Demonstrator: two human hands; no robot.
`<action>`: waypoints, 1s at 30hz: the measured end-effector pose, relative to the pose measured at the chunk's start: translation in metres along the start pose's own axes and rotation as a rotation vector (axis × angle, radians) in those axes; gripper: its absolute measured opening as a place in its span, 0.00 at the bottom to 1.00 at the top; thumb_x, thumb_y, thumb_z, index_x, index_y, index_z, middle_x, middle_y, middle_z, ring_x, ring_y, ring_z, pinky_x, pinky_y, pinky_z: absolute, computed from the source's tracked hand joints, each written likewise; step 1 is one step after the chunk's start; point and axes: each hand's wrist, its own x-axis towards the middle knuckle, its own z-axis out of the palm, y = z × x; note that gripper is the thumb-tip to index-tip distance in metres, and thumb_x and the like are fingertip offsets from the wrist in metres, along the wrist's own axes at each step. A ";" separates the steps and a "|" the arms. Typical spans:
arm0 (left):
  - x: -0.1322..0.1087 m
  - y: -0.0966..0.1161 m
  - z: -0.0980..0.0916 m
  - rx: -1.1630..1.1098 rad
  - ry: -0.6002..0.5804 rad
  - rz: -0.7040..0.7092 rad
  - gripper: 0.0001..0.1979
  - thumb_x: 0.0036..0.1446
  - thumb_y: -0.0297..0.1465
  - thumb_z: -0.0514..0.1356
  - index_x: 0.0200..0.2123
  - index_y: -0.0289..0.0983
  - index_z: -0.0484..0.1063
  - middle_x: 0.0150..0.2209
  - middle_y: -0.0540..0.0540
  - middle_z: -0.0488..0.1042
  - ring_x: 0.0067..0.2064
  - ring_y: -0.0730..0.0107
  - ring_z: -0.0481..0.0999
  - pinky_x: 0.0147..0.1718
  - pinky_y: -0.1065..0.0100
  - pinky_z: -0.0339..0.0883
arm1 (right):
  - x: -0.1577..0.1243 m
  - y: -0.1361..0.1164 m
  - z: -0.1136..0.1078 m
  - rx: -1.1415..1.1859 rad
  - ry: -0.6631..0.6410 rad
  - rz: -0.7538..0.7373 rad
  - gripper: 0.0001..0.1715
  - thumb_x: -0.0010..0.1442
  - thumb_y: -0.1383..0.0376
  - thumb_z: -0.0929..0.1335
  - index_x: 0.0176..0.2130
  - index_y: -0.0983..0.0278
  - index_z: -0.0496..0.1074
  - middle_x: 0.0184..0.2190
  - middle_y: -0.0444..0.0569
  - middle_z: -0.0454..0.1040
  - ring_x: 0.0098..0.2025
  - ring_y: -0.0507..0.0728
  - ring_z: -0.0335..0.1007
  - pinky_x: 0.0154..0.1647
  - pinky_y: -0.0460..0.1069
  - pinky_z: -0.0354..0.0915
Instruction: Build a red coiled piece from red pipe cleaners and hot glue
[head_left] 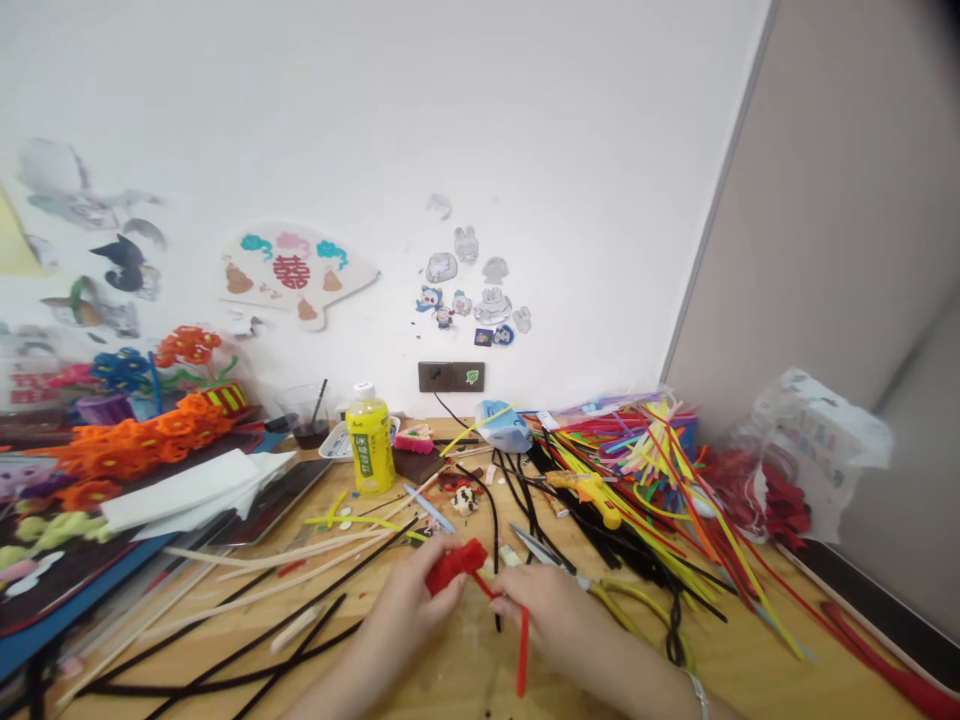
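My left hand (412, 605) grips a folded red pipe-cleaner bundle (452, 565) above the wooden tabletop (457, 680). My right hand (540, 620) pinches a red pipe cleaner (522, 650) that runs from the bundle and hangs down past my fingers. Just beyond my right hand lie steel scissors (536, 550) with yellow handles (626, 605). Loose black pipe cleaners (300, 620) lie to the left of my hands. A small black-and-white figure (465, 500) sits beyond them.
A large heap of multicoloured pipe cleaners (637, 500) with a yellow glue gun (592, 497) fills the right side. A yellow-capped bottle (369, 440), orange pipe-cleaner flowers (135, 445), white foam sheets (187, 495) and a plastic bag (814, 445) stand around the table.
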 end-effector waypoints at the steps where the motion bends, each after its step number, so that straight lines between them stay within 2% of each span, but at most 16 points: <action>1: -0.001 -0.002 0.002 0.053 -0.021 0.006 0.10 0.46 0.24 0.55 0.33 0.38 0.72 0.30 0.47 0.77 0.32 0.63 0.73 0.34 0.67 0.63 | -0.001 0.000 -0.002 -0.003 -0.010 -0.011 0.06 0.55 0.68 0.65 0.26 0.63 0.69 0.23 0.43 0.70 0.25 0.52 0.63 0.25 0.44 0.54; 7: -0.012 -0.007 0.011 0.264 -0.181 0.089 0.07 0.47 0.26 0.56 0.28 0.40 0.72 0.25 0.49 0.75 0.27 0.66 0.71 0.27 0.72 0.59 | -0.003 -0.008 -0.015 0.172 -0.024 -0.014 0.16 0.60 0.61 0.63 0.23 0.64 0.66 0.20 0.40 0.64 0.23 0.49 0.56 0.24 0.43 0.52; 11: -0.018 0.001 0.018 0.324 -0.289 0.160 0.08 0.44 0.24 0.56 0.28 0.41 0.73 0.23 0.51 0.74 0.24 0.69 0.69 0.23 0.74 0.56 | 0.002 -0.003 -0.017 0.285 0.011 -0.061 0.23 0.63 0.54 0.58 0.22 0.64 0.63 0.20 0.40 0.59 0.24 0.49 0.56 0.26 0.44 0.53; 14: -0.019 0.008 0.019 0.351 -0.343 0.207 0.09 0.43 0.23 0.55 0.27 0.39 0.72 0.23 0.50 0.73 0.24 0.70 0.68 0.23 0.74 0.56 | 0.005 0.004 -0.014 0.343 0.040 -0.037 0.25 0.63 0.52 0.56 0.22 0.64 0.61 0.21 0.40 0.58 0.25 0.50 0.56 0.27 0.45 0.53; 19: -0.018 0.005 0.020 0.270 -0.358 0.242 0.05 0.42 0.24 0.55 0.25 0.38 0.68 0.22 0.51 0.70 0.23 0.71 0.66 0.22 0.74 0.56 | 0.008 0.006 -0.003 0.552 -0.002 0.074 0.25 0.61 0.50 0.60 0.21 0.65 0.60 0.20 0.39 0.56 0.25 0.49 0.53 0.26 0.44 0.50; 23: -0.020 0.002 0.021 0.193 -0.289 0.229 0.05 0.42 0.27 0.56 0.27 0.39 0.67 0.23 0.50 0.71 0.23 0.70 0.66 0.23 0.73 0.58 | 0.011 0.004 0.011 0.923 -0.038 0.221 0.28 0.51 0.45 0.65 0.21 0.66 0.64 0.19 0.39 0.58 0.23 0.48 0.51 0.25 0.44 0.48; 25: -0.021 0.004 0.021 0.139 -0.248 0.227 0.08 0.42 0.28 0.56 0.30 0.40 0.67 0.24 0.49 0.74 0.24 0.68 0.69 0.24 0.72 0.60 | 0.013 0.003 0.018 1.008 -0.043 0.280 0.29 0.47 0.42 0.67 0.22 0.67 0.65 0.20 0.40 0.60 0.22 0.48 0.52 0.24 0.44 0.49; 28: -0.021 0.011 0.019 0.043 -0.233 0.209 0.14 0.42 0.28 0.57 0.36 0.40 0.68 0.30 0.46 0.78 0.30 0.64 0.75 0.29 0.70 0.64 | 0.013 0.001 0.027 1.067 -0.028 0.354 0.28 0.42 0.44 0.70 0.23 0.67 0.66 0.19 0.41 0.62 0.20 0.47 0.53 0.22 0.44 0.49; 30: -0.020 0.014 0.017 -0.018 -0.227 0.168 0.13 0.43 0.28 0.58 0.36 0.39 0.70 0.34 0.44 0.79 0.34 0.60 0.76 0.34 0.68 0.65 | 0.011 0.000 0.029 1.097 0.015 0.410 0.26 0.43 0.46 0.71 0.24 0.67 0.66 0.16 0.39 0.61 0.18 0.46 0.51 0.20 0.43 0.47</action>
